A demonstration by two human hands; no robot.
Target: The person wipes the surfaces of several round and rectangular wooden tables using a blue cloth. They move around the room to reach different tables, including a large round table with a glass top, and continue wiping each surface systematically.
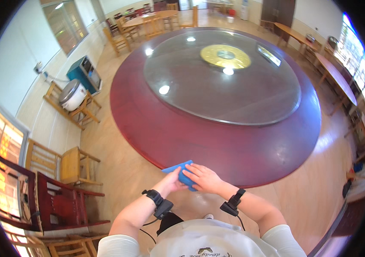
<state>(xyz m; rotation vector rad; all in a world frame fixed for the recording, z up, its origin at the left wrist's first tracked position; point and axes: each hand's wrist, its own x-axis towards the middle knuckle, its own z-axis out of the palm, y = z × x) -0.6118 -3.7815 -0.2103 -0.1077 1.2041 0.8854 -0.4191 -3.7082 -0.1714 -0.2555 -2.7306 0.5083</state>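
A blue cloth (pixel 185 176), apparently folded, is between my two hands in front of my body, near the close edge of a large round dark red table (pixel 208 151). My left hand (pixel 173 180) grips the cloth from the left, thumb on top. My right hand (pixel 201 177) lies over the cloth's right side with its fingers spread across it; whether these fingers grip it is unclear. On the table rests a round glass turntable (pixel 221 93) with a gold disc (pixel 225 56) near its middle.
At left, a rice cooker (pixel 73 95) stands on a wooden chair beside a teal cabinet (pixel 84 74). A light wooden chair (pixel 70 165) and a dark red chair (pixel 62 202) are nearer on the left. More tables line the right wall, including an oval one (pixel 336 77).
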